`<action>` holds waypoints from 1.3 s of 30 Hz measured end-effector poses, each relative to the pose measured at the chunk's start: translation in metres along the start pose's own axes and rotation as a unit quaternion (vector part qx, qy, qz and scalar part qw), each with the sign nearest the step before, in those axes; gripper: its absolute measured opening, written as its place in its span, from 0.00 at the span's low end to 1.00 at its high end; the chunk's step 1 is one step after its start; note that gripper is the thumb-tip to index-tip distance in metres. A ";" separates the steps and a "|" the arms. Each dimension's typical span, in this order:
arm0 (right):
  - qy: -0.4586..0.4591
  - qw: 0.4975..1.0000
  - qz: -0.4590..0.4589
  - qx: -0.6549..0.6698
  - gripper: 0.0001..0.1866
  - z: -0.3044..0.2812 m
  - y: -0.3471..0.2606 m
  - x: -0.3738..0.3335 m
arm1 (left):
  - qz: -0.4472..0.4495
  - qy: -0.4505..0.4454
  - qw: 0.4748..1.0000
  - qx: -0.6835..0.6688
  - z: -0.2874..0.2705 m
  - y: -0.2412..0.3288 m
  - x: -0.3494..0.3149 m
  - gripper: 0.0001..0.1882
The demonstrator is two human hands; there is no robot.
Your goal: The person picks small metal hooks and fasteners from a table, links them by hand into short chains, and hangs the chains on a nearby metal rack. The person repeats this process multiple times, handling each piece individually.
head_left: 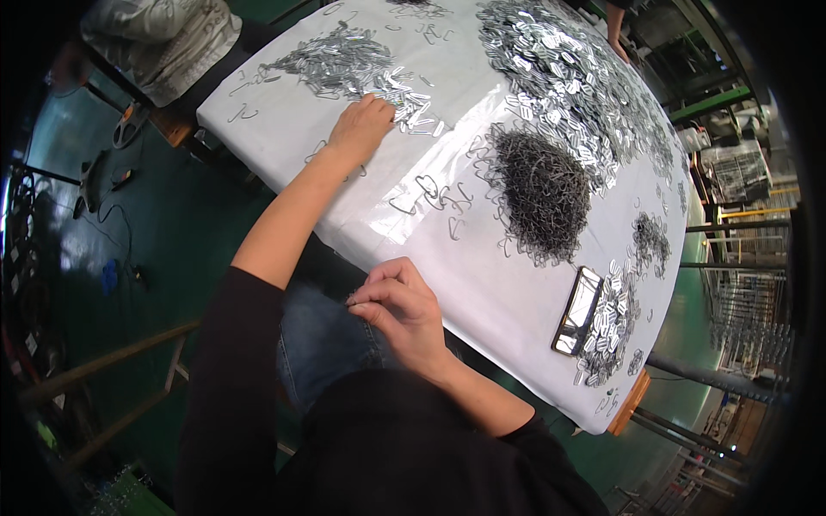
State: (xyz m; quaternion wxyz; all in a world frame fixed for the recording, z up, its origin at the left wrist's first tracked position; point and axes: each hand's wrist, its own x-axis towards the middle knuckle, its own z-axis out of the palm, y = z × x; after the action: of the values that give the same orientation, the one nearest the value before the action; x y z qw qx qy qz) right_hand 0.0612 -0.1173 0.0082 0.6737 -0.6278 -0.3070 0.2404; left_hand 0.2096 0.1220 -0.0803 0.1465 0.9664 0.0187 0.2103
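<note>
My left hand (361, 133) reaches across the white-covered table (318, 163) to the near edge of a heap of narrow flat metal pieces (344, 64). Its fingers are bent down and close together, with their tips against the loose shiny pieces there; what they pinch is hidden. Near my lap, just off the table's front edge, my right hand (404, 310) is closed with thumb and forefinger pressed together. A tiny thing may be between those fingertips, too small to name. Between the heaps lie several loose bent wire hooks (430, 198).
A dense pile of dark wire hooks (546, 198) sits mid-table. Behind it spreads a large heap of slotted metal plates (568, 77). A phone (576, 310) lies beside a smaller plate heap (611, 318). Other people are at the far left (172, 43) and far right (615, 30).
</note>
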 end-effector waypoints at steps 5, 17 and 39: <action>0.006 1.000 0.018 -0.009 0.05 -0.004 0.001 -0.002 | -0.200 -0.005 0.964 -0.174 -0.024 0.017 -0.025 0.06; 0.030 0.998 -0.001 -0.061 0.06 -0.007 -0.001 0.002 | -0.315 -0.003 0.788 -0.529 -0.167 0.119 -0.156 0.07; 0.023 0.994 -0.031 -0.102 0.06 0.006 -0.001 -0.003 | -0.314 0.040 0.794 -0.518 -0.180 0.137 -0.182 0.06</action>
State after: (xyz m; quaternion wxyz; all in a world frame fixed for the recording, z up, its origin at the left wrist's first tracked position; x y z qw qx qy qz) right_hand 0.0546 -0.1150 0.0088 0.6202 -0.6887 -0.3339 0.1722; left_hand -0.0339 0.0231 0.0426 0.6825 0.6776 0.2151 0.1693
